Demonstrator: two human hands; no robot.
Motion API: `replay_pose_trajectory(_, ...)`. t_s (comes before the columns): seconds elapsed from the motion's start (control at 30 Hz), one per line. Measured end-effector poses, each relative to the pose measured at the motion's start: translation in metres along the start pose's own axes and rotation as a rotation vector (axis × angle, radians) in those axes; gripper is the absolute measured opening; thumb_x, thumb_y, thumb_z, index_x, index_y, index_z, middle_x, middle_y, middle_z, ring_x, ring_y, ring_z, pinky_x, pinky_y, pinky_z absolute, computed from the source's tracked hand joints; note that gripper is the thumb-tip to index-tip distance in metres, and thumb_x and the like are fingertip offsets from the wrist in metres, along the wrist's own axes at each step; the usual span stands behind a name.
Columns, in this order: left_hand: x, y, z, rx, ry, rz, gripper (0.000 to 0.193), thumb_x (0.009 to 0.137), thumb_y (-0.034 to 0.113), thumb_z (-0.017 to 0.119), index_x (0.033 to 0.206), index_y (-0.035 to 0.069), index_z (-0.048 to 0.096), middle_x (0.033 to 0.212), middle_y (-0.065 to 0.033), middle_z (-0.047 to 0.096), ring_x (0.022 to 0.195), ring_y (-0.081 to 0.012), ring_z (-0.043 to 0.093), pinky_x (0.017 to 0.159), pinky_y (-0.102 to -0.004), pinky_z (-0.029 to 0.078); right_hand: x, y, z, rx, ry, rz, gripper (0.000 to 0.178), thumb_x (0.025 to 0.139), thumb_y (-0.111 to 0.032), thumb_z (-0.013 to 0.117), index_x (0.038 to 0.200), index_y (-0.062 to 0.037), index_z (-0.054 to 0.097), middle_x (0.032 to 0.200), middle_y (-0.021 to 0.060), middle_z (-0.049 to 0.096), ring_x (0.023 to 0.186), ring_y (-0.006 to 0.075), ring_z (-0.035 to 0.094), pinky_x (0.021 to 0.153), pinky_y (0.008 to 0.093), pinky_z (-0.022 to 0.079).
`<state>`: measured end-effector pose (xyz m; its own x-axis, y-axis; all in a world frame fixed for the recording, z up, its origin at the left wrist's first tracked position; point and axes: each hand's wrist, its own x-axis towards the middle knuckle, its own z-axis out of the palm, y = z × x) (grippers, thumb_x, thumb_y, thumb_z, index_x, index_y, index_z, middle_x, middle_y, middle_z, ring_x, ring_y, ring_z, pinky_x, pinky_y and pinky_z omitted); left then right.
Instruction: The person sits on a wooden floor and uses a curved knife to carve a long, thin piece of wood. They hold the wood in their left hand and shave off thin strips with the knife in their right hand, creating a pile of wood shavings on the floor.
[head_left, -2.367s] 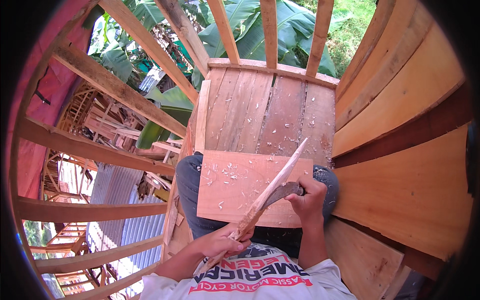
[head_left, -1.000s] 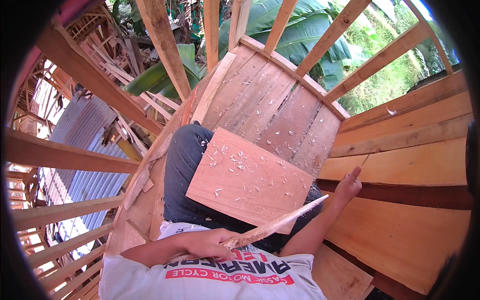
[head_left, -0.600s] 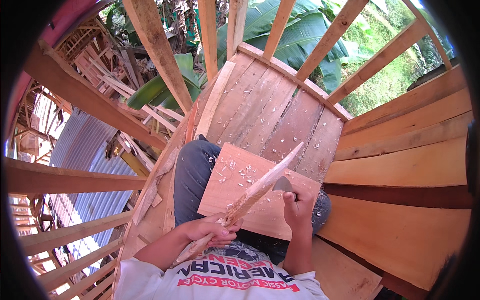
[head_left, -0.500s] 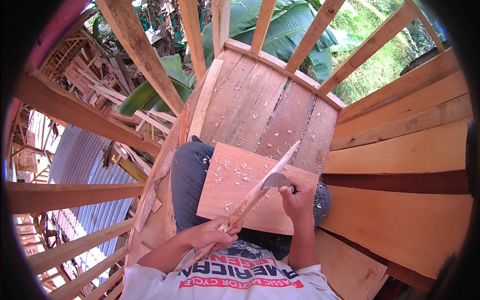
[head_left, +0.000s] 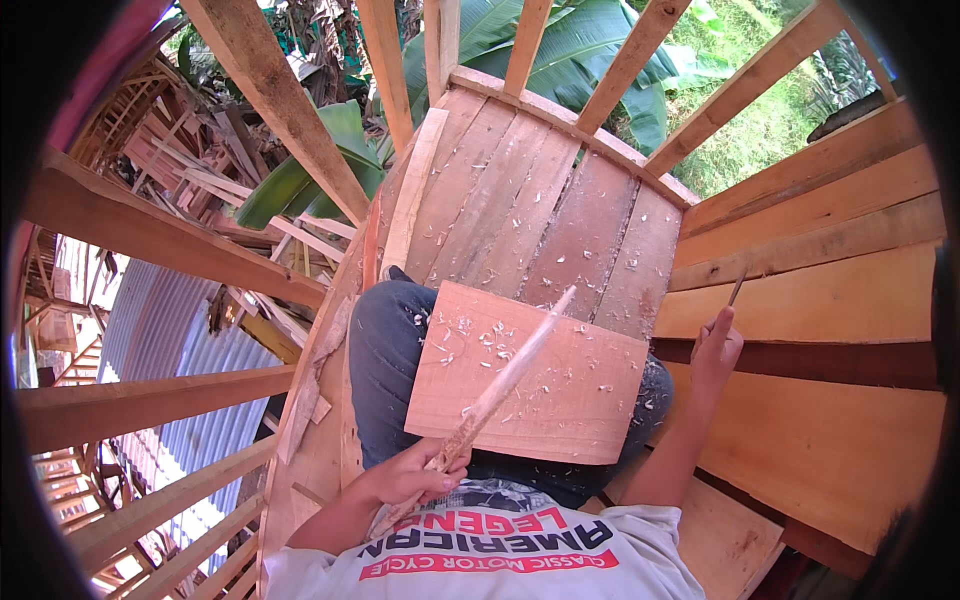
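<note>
My left hand (head_left: 425,474) is wrapped round the lower part of a long wooden stick (head_left: 512,375). The stick slants up to the right; its far half is pale and whittled to a point, while the part near my fist is rough and brown. Beneath it, a flat wooden board (head_left: 585,410) lies across my lap, with curled shavings (head_left: 497,340) scattered on it. Off to the right, clear of stick and board, my right hand (head_left: 718,345) grips a knife. The knife blade (head_left: 738,290) points up and shows nearly edge-on; its handle is hidden in my fist.
A plank floor (head_left: 520,215) littered with shavings extends ahead. Stacked planks form a wall (head_left: 800,310) close on the right. Upright wooden slats (head_left: 270,110) ring the front and left. Beyond them are corrugated metal sheets (head_left: 190,340), scrap timber and banana leaves (head_left: 570,70).
My right hand has lifted the knife off the stick and swung it out to the right. The stick's tip has shifted slightly left, still in my left hand.
</note>
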<state>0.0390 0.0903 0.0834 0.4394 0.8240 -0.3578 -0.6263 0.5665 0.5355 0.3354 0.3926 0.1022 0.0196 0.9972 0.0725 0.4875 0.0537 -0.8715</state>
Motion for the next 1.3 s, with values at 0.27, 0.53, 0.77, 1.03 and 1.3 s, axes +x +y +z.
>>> replay_pose_trajectory(0.27, 0.028, 0.017, 0.002, -0.024, -0.165, -0.097, 0.033, 0.082, 0.026, 0.065, 0.086, 0.010, 0.037, 0.068, 0.0034, 0.037, 0.052, -0.0046, 0.036, 0.044, -0.0201, 0.030, -0.123, -0.042, 0.061, -0.120, -0.441, -0.196, 0.062, 0.081, -0.057, 0.067, 0.063, 0.0007, 0.053, 0.049, 0.0115, 0.040, 0.046, 0.0243, 0.046, 0.047, 0.0345, 0.036)
replay_pose_trajectory(0.53, 0.024, -0.013, 0.021, 0.507, -0.189, -0.093, 0.047, 0.081, 0.029, 0.066, 0.112, 0.000, 0.046, 0.078, -0.0013, 0.048, 0.064, -0.0096, 0.046, 0.056, -0.0241, 0.040, -0.047, -0.016, 0.041, -0.149, 0.006, -0.139, 0.068, 0.089, -0.059, 0.056, 0.055, -0.0008, 0.044, 0.048, 0.0089, 0.034, 0.044, 0.0182, 0.039, 0.046, 0.0344, 0.031)
replay_pose_trajectory(0.77, 0.014, 0.031, 0.020, 0.714, 0.270, -0.013, 0.053, 0.080, 0.026, 0.069, 0.119, -0.004, 0.051, 0.089, -0.0094, 0.061, 0.083, -0.0196, 0.059, 0.076, -0.0332, 0.047, -0.059, 0.012, -0.004, 0.024, -0.078, 0.044, 0.067, 0.094, -0.057, 0.049, 0.061, -0.0007, 0.035, 0.054, 0.0000, 0.028, 0.055, 0.0094, 0.029, 0.047, 0.0324, 0.024)
replay_pose_trajectory(1.03, 0.041, 0.051, 0.039, 1.418, 0.550, 0.104, 0.052, 0.075, 0.037, 0.075, 0.101, -0.003, 0.054, 0.071, -0.0266, 0.063, 0.072, -0.0426, 0.066, 0.063, -0.0453, 0.052, -0.130, -0.012, 0.031, -0.125, -0.342, 0.059, 0.061, 0.087, -0.054, 0.061, 0.064, 0.0019, 0.056, 0.051, 0.0141, 0.044, 0.048, 0.0233, 0.050, 0.049, 0.0373, 0.038)
replay_pose_trajectory(1.3, 0.027, 0.023, 0.040, 1.519, 0.575, -0.268, 0.064, 0.078, 0.051, 0.071, 0.096, -0.007, 0.055, 0.071, -0.0291, 0.062, 0.071, -0.0450, 0.065, 0.064, -0.0471, 0.051, -0.145, -0.020, 0.033, -0.383, -0.555, 0.130, 0.058, 0.084, -0.056, 0.062, 0.072, 0.0000, 0.068, 0.060, 0.0216, 0.059, 0.059, 0.0373, 0.063, 0.055, 0.0426, 0.048)
